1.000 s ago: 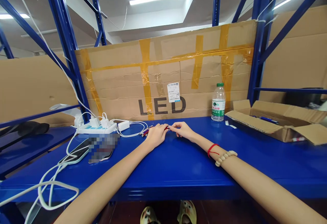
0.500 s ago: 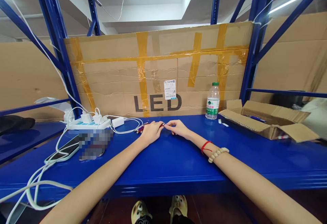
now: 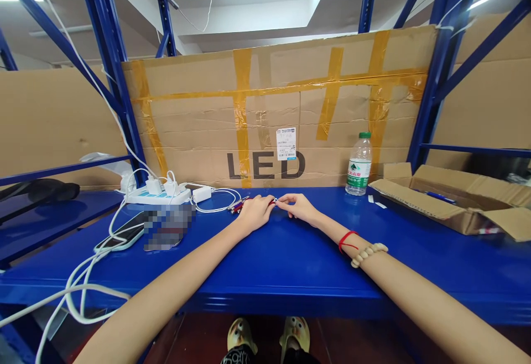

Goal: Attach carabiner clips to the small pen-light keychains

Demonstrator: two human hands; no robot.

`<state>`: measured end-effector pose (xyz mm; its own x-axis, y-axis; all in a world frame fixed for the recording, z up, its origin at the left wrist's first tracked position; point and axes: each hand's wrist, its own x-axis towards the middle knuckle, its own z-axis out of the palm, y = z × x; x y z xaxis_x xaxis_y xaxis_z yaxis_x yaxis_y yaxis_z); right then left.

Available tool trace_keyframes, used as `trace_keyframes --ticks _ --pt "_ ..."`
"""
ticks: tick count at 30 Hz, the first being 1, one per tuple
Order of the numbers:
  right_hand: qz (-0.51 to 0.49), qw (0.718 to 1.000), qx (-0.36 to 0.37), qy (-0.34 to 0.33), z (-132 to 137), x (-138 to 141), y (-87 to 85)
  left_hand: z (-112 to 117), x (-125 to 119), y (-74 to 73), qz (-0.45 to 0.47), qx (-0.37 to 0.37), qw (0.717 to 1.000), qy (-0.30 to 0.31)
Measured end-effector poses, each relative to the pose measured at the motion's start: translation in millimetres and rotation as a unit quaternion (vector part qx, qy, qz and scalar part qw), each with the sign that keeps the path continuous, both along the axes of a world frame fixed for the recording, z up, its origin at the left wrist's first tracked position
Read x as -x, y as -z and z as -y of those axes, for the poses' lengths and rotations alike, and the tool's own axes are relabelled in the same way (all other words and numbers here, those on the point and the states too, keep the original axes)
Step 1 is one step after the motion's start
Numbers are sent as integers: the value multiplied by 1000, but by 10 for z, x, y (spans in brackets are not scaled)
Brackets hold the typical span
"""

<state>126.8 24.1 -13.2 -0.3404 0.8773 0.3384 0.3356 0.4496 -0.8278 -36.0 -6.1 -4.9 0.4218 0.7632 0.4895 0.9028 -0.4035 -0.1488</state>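
Observation:
Both my arms stretch out over the blue metal shelf [image 3: 290, 264]. My left hand [image 3: 255, 213] and my right hand [image 3: 299, 208] meet near the back of the shelf, fingers pinched on a small red pen-like object [image 3: 273, 202] held between them. Several more thin red and silver pen-like pieces [image 3: 238, 206] lie just left of my left hand. A red string and a bead bracelet [image 3: 367, 254] circle my right wrist.
A taped cardboard sheet marked LED [image 3: 265, 126] stands behind. A white power strip [image 3: 158, 196] with chargers and cables, plus a phone [image 3: 120, 238], sit at left. A water bottle [image 3: 359, 165] and an open cardboard box [image 3: 452, 198] stand at right.
The hands stay pinched together at the same spot on the shelf. Only the camera view has shifted slightly.

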Motion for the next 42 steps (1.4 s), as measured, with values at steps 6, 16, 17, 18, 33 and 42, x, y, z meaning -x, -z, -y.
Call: trace_keyframes --ticks 6,16,17,18,33,42 --pt "-4 1000 4 4 32 7 -24 -10 13 19 -9 -9 1000 8" --pt "-24 1000 10 -10 35 11 -19 9 14 10 -12 -9 1000 10" --pt "-27 1000 7 -14 40 13 -21 8 14 10 -13 -7 1000 9" --pt "-30 999 4 -16 42 16 -23 7 14 9 -14 -7 1000 8" --pt "-18 999 21 -18 -7 -63 -6 -52 86 31 26 80 991 105" --pt "33 998 37 -24 -10 -75 -19 -38 73 20 -3 96 989 114"
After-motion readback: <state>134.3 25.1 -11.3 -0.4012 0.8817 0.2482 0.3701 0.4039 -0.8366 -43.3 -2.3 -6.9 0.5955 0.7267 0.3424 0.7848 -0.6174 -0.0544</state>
